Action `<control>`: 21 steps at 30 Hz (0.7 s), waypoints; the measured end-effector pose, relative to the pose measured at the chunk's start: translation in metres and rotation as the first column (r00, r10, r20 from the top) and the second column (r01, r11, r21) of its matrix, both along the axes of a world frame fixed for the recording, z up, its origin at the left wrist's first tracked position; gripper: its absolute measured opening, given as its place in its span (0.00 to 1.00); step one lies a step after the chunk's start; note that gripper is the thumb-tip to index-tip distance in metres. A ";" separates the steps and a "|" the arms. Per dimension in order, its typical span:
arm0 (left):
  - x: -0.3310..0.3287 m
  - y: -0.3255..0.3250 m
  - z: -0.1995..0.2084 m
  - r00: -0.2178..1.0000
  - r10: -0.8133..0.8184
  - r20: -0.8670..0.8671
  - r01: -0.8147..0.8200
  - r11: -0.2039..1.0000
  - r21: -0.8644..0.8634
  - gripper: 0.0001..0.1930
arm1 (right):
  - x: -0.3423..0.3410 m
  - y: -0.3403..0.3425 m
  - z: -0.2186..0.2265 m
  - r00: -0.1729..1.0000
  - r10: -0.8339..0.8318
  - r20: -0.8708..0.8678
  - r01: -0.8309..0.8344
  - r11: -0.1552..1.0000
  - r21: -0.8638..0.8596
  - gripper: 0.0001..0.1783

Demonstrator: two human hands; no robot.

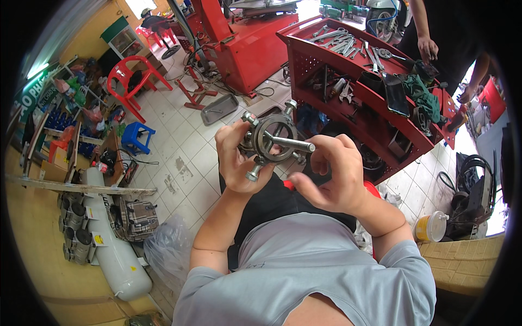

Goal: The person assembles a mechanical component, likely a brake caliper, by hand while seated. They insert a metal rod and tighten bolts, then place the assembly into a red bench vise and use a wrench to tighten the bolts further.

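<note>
My left hand (239, 165) grips a round metal tool (260, 136) in front of me, its fingers and thumb around the left side. Several hex-headed bolts stick out around its ring. A long threaded bolt (293, 143) runs from the ring's middle toward the right. Close to this bolt's free end is my right hand (340, 176), thumb and fingers apart, with nothing seen in it. Whether a fingertip touches the bolt end, I cannot tell. Part of the ring's left side is hidden by my left fingers.
Ahead on the right stands a red tool cart (326, 60) with several wrenches (340, 41) on top. Beside it is another person's hand (427, 48). A grey metal tray (220, 110), red chair (126, 81) and blue stool (137, 136) stand on the tiled floor. A white bucket (431, 227) is at right.
</note>
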State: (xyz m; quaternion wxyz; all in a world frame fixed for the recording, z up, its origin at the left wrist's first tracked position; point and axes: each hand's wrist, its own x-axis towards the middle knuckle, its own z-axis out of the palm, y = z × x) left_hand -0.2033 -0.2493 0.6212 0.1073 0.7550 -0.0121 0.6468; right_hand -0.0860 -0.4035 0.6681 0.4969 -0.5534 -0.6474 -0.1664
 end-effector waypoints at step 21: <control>0.005 0.001 0.000 0.996 -0.058 -0.066 0.059 0.998 0.007 0.13 | 0.000 0.004 -0.005 0.995 -0.096 0.022 0.096 0.995 0.011 0.11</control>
